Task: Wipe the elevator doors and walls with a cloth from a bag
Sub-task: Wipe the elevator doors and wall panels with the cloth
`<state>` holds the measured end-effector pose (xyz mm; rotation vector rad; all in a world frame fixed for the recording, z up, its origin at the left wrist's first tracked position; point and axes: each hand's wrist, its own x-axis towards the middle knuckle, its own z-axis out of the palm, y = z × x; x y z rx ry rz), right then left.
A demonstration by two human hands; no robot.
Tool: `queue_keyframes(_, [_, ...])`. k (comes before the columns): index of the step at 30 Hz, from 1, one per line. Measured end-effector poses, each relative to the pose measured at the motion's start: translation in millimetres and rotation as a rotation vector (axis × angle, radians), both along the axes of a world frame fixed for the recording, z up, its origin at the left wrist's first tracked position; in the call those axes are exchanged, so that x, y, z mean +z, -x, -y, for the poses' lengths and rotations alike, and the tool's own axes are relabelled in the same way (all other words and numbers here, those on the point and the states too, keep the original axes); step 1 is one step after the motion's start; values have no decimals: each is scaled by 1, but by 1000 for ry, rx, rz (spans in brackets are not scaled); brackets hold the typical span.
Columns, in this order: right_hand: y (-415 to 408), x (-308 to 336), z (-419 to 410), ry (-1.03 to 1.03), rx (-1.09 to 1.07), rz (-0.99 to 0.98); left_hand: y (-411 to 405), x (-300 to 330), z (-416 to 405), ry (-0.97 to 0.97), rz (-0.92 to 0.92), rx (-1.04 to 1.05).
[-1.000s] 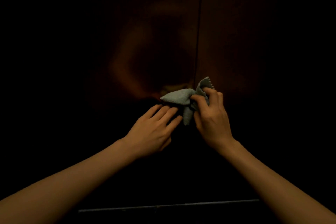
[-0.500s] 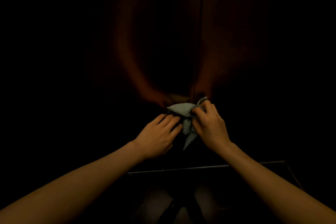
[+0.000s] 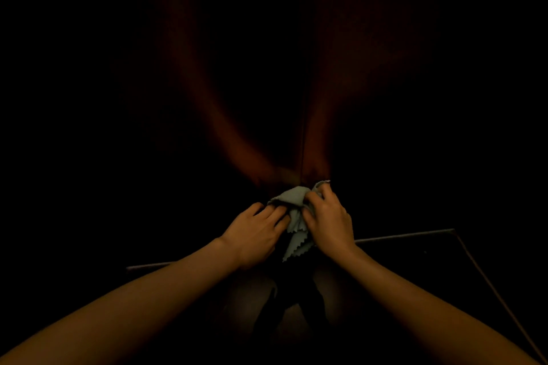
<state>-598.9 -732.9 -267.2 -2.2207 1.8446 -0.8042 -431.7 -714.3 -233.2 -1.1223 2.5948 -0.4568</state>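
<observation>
Reaching forward and down, we have both forearms stretched out in very dim light, and nearest to us the floor shows only as a dark shape, with what may be our feet below, too murky to be sure. Past the wrists, our left hand [image 3: 255, 234] lies with its fingers [image 3: 274, 212] fairly straight and close together, their tips resting on the left side of the cloth [image 3: 292, 201]. Our right hand [image 3: 330, 222] has its fingers [image 3: 314, 201] curled, pinching a bunched fold of the cloth at its right side. The cloth is a small grey-green piece with a zigzag-cut edge; it sits crumpled between the two hands, one corner hanging down between the wrists and another poking up above the right knuckles.

We judge it light, soft and limp, likely to fold on itself rather than hold a flat face, so it wants gathering into a pad under the palm, or a grip across its middle, not by a corner. It should not slip much in a pinch.

Just beyond the hands, low down, are the elevator doors [image 3: 385, 98], dark and reddish, faintly mirroring our arms. The door seam [image 3: 303, 133] runs straight up from the cloth. A thin pale sill line [image 3: 415, 235] crosses at the base.
</observation>
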Motion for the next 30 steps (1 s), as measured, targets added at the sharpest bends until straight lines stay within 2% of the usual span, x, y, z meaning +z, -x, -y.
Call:
queue_keyframes(5, [-3,-17,0,-111,-59,34,7,-24,1,-106,-16,70])
queue_keyframes(12, [-2,-56,0,-281,-8,125,10,-59,7,-239,27,105])
queue_keyframes(19, [-7,-95,-6,-449,-4,126,18,-97,15,-382,72,168])
queue_keyframes(25, [-4,-116,-4,-525,-94,211,19,-115,18,-479,133,138])
queue_keyframes(30, [-4,-125,-6,-546,-147,286,18,-123,18,-551,120,193])
